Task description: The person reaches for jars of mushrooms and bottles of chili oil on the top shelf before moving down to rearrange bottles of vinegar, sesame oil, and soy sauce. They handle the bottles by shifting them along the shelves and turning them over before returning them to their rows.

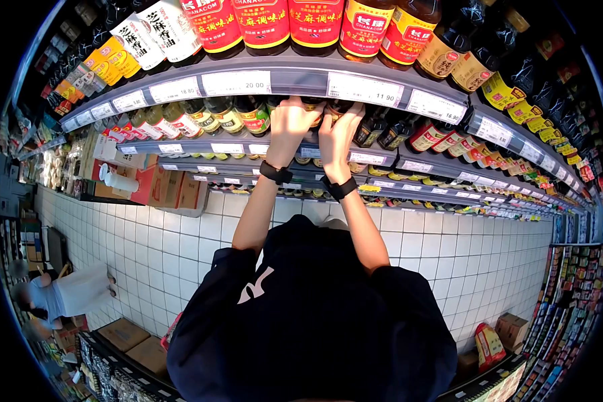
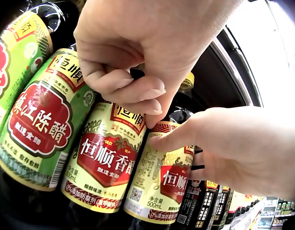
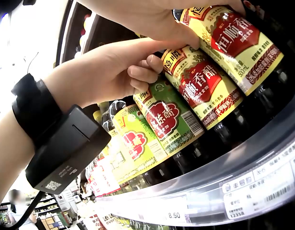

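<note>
Both hands reach into the second shelf under the price rail, among dark vinegar bottles with cream-and-red labels. My right hand (image 3: 147, 19) grips a vinegar bottle (image 3: 233, 40), its thumb across the top of the label and its fingers round the far side. Beside it, my left hand (image 2: 133, 57) has its fingers curled at the neck of the neighbouring vinegar bottle (image 2: 103, 160), hiding that bottle's top. The two hands are close together and partly overlap in both wrist views. Green-labelled vinegar bottles (image 2: 39, 129) stand alongside, left of these two.
Above, a price rail (image 1: 298, 84) carries large red-labelled bottles (image 1: 261, 27) along its edge. Lower shelves (image 1: 375, 157) hold more bottles. Cardboard boxes (image 1: 171, 187) stand at the left on the tiled floor (image 1: 201, 248). Another person (image 1: 67, 291) is at far left.
</note>
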Demonstrator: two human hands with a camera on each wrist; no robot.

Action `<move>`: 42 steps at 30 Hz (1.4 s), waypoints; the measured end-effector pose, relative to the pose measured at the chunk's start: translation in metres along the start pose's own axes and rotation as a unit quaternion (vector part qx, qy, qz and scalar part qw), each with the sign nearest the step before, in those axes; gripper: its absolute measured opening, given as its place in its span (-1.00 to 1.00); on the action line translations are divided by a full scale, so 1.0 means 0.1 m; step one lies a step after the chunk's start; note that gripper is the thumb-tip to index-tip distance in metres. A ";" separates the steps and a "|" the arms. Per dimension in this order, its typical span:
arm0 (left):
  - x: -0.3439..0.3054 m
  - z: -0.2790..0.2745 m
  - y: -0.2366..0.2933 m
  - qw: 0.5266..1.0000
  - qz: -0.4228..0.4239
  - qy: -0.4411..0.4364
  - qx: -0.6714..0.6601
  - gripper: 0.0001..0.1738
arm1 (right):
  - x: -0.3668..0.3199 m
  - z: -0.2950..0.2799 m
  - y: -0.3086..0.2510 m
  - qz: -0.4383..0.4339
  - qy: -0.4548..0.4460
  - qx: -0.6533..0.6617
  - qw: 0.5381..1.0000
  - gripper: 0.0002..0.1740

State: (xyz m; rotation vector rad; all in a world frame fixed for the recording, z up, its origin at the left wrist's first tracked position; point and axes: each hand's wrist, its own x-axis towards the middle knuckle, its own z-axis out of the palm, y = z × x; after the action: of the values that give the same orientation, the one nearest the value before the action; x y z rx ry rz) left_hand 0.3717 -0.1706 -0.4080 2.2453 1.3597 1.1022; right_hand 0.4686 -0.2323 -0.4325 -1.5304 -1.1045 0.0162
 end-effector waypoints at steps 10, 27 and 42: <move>0.05 0.07 -0.05 0.998 -0.023 -0.018 -0.047 -0.35 | -0.11 0.02 -0.22 0.042 0.057 -0.071 0.995 -0.12; 0.19 -0.28 0.13 0.983 -0.009 -0.171 -0.058 -0.45 | 0.42 -0.67 -0.15 -0.035 -0.124 -0.075 0.989 -0.43; 0.34 -0.24 -0.07 0.973 0.132 -0.129 -0.140 -0.41 | 0.62 -0.57 0.03 -0.149 -0.109 -0.082 0.979 -0.35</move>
State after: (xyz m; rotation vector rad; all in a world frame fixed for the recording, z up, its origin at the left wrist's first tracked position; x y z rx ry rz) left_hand 0.3582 -0.1418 -0.3803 2.3009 0.7683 0.9658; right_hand 0.5370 -0.2364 -0.3835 -1.5190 -1.5352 -0.1175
